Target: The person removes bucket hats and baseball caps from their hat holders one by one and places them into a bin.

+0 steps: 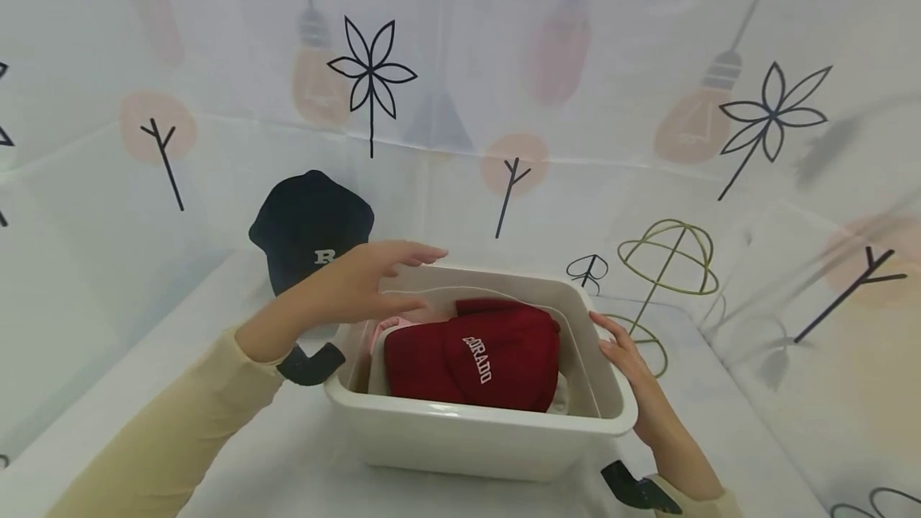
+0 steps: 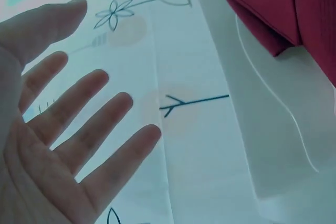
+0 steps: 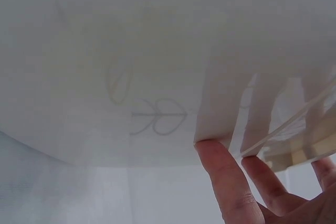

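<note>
A white plastic bin [image 1: 460,442] stands on the table with a dark red cap [image 1: 432,358] inside, lettering on its front. Pale and pink fabric [image 1: 392,326] peeks out beneath the cap, mostly hidden. Over the bin's back left corner my left hand [image 1: 360,282] is held with fingers spread and nothing in them; the left wrist view shows its bare palm side. My right hand [image 1: 640,382] rests against the bin's right side, fingertips at the rim. In the right wrist view, its fairly straight fingers [image 3: 226,177] touch the glossy outer wall.
A black cap [image 1: 316,218] with a white letter R is at the back left, behind my left forearm. A white patterned sheet [image 1: 446,102] hangs behind the table and along its sides. White cloth [image 1: 288,454] covers the tabletop around the bin.
</note>
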{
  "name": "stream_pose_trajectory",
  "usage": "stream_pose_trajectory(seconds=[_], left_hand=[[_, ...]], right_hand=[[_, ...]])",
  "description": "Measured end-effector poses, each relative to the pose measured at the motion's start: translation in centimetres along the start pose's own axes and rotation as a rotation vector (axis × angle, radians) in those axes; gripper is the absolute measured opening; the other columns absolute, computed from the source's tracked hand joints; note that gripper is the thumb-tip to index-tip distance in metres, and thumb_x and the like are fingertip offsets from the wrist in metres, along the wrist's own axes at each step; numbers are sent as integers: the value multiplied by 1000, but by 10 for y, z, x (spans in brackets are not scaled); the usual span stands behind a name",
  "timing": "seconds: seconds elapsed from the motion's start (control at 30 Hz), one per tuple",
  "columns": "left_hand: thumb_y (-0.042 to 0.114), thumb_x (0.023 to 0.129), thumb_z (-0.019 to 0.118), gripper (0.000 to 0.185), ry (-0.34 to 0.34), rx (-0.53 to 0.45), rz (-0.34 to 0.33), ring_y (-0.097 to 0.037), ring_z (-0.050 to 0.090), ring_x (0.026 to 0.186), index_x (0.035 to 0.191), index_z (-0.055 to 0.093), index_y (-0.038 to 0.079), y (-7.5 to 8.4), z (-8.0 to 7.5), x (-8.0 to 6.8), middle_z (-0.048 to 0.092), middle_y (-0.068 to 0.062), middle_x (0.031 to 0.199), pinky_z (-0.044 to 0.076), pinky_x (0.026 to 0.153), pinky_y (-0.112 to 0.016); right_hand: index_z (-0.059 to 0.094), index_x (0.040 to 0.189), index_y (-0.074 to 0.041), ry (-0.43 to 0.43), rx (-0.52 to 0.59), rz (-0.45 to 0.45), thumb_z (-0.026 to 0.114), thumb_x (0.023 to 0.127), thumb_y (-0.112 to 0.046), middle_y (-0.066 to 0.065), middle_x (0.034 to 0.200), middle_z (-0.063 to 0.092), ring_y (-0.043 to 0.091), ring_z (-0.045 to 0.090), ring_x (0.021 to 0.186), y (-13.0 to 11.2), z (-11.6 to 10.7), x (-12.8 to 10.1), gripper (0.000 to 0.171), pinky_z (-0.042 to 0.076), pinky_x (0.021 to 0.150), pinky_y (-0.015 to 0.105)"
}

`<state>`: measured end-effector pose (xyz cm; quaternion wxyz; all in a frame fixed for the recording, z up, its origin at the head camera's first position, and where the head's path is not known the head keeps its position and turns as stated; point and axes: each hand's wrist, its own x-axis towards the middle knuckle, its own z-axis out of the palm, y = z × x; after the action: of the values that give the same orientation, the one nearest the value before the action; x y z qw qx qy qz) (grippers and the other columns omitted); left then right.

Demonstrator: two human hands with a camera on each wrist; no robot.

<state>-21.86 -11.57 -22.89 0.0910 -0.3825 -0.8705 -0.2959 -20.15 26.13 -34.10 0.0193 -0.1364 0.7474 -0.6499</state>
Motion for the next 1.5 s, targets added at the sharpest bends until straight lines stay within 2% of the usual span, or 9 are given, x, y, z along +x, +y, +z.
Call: stream_pose_trajectory(seconds=[0.3, 0.5, 0.73, 0.9, 1.03, 1.13, 1.23, 1.33, 1.5], left_hand=[[17, 79, 75, 53, 278, 14, 24, -19, 57, 107, 128, 54, 12, -14, -11, -19, 58, -5, 124, 52, 82, -38], [12, 80, 73, 46, 444, 22, -21, -20, 60, 98, 123, 57, 12, -29, -11, -30, 62, -7, 115, 53, 77, -40], [7, 81, 72, 35, 599, 58, -62, -20, 61, 93, 115, 61, 7, -52, -3, -45, 64, -8, 105, 54, 73, -41], [10, 84, 69, 27, 699, 126, -158, -22, 61, 89, 109, 62, 4, -72, 5, -54, 63, -9, 101, 54, 71, -39], [13, 85, 67, 25, 764, 173, -262, -23, 61, 89, 107, 61, 3, -89, 9, -61, 62, -10, 101, 51, 71, -21], [13, 85, 68, 26, 810, 188, -306, -25, 61, 89, 107, 60, 2, -99, 12, -65, 61, -12, 101, 42, 70, -9], [14, 85, 68, 27, 854, 189, -337, -26, 60, 88, 107, 60, 1, -105, 13, -68, 61, -13, 102, 36, 69, -4], [16, 85, 67, 29, 888, 192, -377, -27, 58, 89, 108, 59, 0, -113, 15, -69, 58, -14, 103, 37, 69, -6], [20, 86, 67, 35, 924, 168, -455, -28, 54, 97, 112, 56, 0, -126, 18, -68, 52, -16, 110, 48, 72, -19]], right_hand=[[23, 144, -18, -10, -2, -17, 32, 101, -28, 13, 137, 28, 12, 49, 111, -1, -1, 0, 45, 48, 82, 32], [24, 144, -18, 2, -1, -3, 33, 101, -29, 13, 136, 29, 12, 50, 109, -2, -1, -1, 45, 48, 81, 32], [25, 143, -18, 5, -2, 1, 33, 101, -29, 11, 135, 31, 12, 50, 109, -2, 0, -2, 44, 49, 81, 32], [25, 143, -17, 7, 20, -8, 34, 101, -28, 12, 135, 32, 12, 51, 109, -2, 1, 0, 44, 49, 81, 32], [27, 142, -20, 8, 2, -9, 33, 101, -29, 7, 132, 34, 10, 51, 107, -2, 1, 0, 42, 50, 80, 31], [36, 138, -22, 15, 95, -50, 35, 101, -23, 1, 128, 45, 11, 54, 106, -1, 2, 3, 37, 50, 80, 31], [44, 131, -25, 10, 187, -99, 35, 100, -15, -6, 121, 54, 11, 57, 105, 0, 3, 5, 34, 51, 81, 30], [47, 127, -28, 12, 218, -121, 35, 99, -12, -9, 118, 57, 11, 58, 104, 1, 4, 7, 34, 51, 80, 29], [46, 128, -26, 32, 197, -97, 36, 99, -13, -7, 119, 56, 11, 57, 104, 0, 4, 7, 33, 51, 81, 30]])
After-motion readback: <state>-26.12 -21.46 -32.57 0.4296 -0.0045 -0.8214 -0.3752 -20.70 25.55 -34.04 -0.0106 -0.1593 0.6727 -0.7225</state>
